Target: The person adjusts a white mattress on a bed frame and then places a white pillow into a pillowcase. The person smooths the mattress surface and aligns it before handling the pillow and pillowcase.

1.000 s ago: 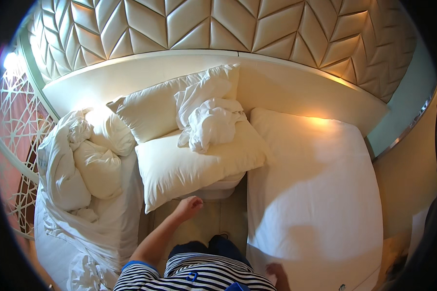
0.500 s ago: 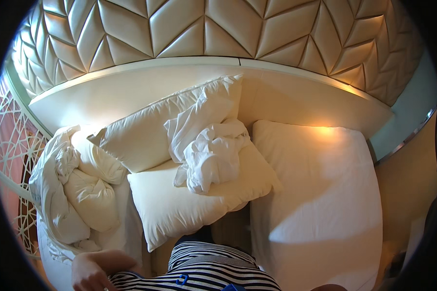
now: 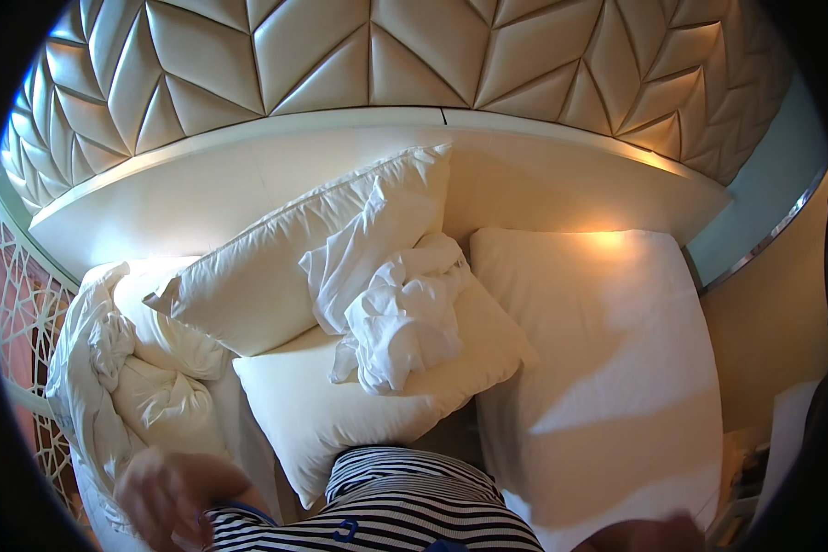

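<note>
My left hand is at the lower left, beside the left bed and near a rumpled white duvet. Motion smears its fingers. At the lower right edge, partly cut off and blurred, my right hand is over the near end of the right bed. Directly before me lies a cream pillow, close against my striped top. A second cream pillow leans tilted behind it. Crumpled white cloth rests across both pillows. No held thing shows in either hand.
A low cream board runs behind the beds, under a padded chevron headboard. More cream pillows lie bunched on the left bed. A white lattice screen stands at the far left. A narrow gap separates the beds.
My left hand has lifted slightly and turned. My right hand has come into view at the lower right. The view has shifted a little; the pillows and cloth keep their arrangement.
</note>
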The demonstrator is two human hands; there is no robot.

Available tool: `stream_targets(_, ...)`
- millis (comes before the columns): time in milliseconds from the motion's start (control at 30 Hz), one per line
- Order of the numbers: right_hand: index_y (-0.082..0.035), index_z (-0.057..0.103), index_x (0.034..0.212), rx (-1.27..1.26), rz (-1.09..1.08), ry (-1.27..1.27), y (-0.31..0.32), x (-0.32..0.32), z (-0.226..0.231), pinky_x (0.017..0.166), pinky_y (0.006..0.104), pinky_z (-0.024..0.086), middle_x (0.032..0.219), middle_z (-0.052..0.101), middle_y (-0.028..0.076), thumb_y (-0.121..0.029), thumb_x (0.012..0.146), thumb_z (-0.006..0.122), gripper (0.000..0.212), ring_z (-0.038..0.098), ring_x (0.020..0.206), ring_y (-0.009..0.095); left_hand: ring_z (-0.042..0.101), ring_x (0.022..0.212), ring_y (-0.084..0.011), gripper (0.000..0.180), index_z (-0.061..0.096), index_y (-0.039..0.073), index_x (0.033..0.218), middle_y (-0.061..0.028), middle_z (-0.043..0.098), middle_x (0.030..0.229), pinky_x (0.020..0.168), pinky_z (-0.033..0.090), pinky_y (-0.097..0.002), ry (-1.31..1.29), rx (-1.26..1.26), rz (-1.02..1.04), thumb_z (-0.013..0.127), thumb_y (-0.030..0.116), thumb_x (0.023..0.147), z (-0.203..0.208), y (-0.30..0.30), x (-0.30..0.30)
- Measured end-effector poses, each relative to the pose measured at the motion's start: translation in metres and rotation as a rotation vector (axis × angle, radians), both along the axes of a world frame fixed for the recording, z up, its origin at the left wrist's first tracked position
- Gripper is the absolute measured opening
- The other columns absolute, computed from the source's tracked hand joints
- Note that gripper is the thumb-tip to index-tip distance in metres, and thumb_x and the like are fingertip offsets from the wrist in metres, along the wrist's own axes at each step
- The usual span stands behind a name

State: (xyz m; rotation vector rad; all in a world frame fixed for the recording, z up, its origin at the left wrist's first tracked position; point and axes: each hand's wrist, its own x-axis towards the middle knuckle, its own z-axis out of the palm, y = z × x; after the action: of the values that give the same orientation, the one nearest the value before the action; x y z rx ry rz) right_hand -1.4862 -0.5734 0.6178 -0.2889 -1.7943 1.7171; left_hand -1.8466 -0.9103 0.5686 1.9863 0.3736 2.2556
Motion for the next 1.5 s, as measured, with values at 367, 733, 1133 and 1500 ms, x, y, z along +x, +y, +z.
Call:
stream_targets(367,-0.015,0.017,0.132,0.772,-0.215,-0.875,-0.034,-0.319,-0.171,0.085,0.0549,0.03,0.133,0.018,0.021,-0.049,0.059,0.067,0.094,0.024,0.117,0.042,0.035,0.113,-0.0355,0.092,0.027,0.01,0.126,-0.0178,0.036,0.123,0.099,0.015,-0.0462,0.719,-1.258,1.749,0.074,0.037,0.052,-0.09,0.17,-0.167)
stream_targets(733,-0.01,0.055,0.087,0.91,-0.312,-0.739,-0.001,-0.346,-0.28,0.064,0.038,0.045,0.09,0.054,0.011,-0.018,0.063,0.06,0.026,0.054,0.074,0.03,0.055,0.078,-0.0305,0.048,0.05,0.005,0.088,-0.0161,0.058,0.082,0.068,0.042,-0.0397,0.326,-1.717,1.523,0.071,0.037,0.058,-0.134,0.201,-0.206)
stream_targets(1133,-0.003,0.051,0.084,0.466,-0.768,0.11,0.032,-0.164,-0.126,0.072,0.0301,0.041,0.083,0.053,0.011,0.005,0.059,0.061,0.027,0.053,0.082,0.024,0.053,0.07,-0.0222,0.034,0.055,-0.005,0.093,-0.014,0.059,0.082,0.066,0.043,-0.0309,-0.14,-0.841,1.627,0.065,0.02,0.072,-0.084,0.194,-0.233)
stream_targets(1500,-0.003,0.05,0.083,0.236,-1.444,0.252,-0.007,0.038,-0.147,0.071,0.0243,0.037,0.081,0.049,0.004,0.01,0.059,0.053,0.027,0.047,0.075,0.012,0.051,0.092,-0.0263,0.041,0.053,-0.003,0.103,-0.0182,0.05,0.106,0.077,0.044,-0.0325,-0.065,-0.729,1.58,0.059,0.028,0.077,0.031,0.297,-0.178)
